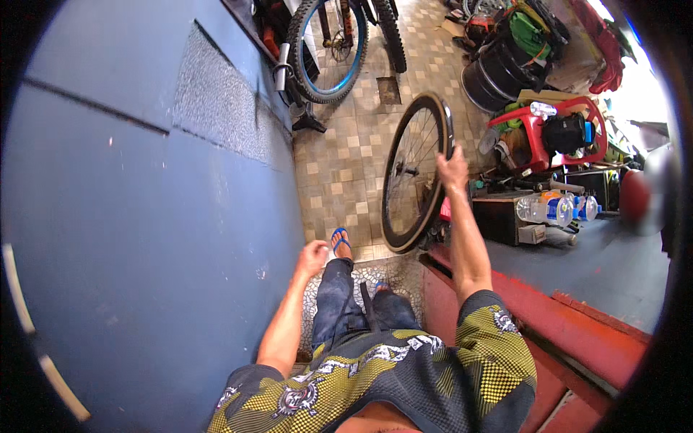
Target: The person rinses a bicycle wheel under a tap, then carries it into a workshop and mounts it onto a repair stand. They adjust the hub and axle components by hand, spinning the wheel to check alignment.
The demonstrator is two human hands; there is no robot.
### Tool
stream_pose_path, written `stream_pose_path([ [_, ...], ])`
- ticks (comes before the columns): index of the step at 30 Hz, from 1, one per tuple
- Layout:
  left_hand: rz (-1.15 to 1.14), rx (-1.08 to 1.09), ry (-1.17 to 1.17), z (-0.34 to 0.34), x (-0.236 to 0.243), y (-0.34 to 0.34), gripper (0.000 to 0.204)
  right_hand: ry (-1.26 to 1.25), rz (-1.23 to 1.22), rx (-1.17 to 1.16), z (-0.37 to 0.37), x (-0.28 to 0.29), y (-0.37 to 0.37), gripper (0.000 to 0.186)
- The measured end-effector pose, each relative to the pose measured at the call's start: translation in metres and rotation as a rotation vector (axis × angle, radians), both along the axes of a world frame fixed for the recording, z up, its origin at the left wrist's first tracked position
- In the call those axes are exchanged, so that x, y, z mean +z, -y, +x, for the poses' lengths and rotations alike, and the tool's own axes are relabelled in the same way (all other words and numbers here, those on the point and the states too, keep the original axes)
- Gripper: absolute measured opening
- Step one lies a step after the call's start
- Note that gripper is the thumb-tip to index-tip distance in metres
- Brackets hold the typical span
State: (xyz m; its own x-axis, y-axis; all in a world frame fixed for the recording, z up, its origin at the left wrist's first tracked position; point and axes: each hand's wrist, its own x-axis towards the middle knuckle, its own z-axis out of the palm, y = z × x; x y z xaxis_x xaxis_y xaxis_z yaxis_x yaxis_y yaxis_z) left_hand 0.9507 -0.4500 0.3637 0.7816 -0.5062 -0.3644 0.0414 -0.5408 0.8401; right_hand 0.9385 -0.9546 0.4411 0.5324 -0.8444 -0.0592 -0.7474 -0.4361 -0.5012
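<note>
My right hand (453, 170) is closed round the rim of a bicycle wheel (392, 207), on its right side. The wheel has a deep black rim, a tan-edged tyre, thin spokes and a dark hub. It is upright and tilted, ahead of me over the tiled floor. My left hand (313, 258) hangs low beside the blue-grey wall, apart from the wheel. Its fingers are curled, and what they hold, if anything, is too small to make out.
Ahead stands a bike whose knobbly-tyred wheel (359, 68) has a blue rim. On the right are a black drum (497, 76), a red plastic chair (532, 137), plastic bottles (556, 209) and a red-edged bench (548, 303). A blue-grey panel (144, 238) runs along the left.
</note>
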Motion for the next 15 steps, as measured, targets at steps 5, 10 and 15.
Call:
stream_pose_path([
  [5,0.261,0.269,-0.093,0.111,0.008,-0.051,0.025,0.06,0.001,-0.027,0.033,0.144,0.03,0.065],
  [10,0.368,-0.132,-0.03,0.193,0.041,0.038,0.025,-0.062,-0.05,-0.084,0.063,0.099,0.084,0.076],
  [15,0.327,-0.404,0.075,0.248,0.098,0.162,0.032,-0.124,0.025,-0.147,0.046,0.002,0.124,0.1],
])
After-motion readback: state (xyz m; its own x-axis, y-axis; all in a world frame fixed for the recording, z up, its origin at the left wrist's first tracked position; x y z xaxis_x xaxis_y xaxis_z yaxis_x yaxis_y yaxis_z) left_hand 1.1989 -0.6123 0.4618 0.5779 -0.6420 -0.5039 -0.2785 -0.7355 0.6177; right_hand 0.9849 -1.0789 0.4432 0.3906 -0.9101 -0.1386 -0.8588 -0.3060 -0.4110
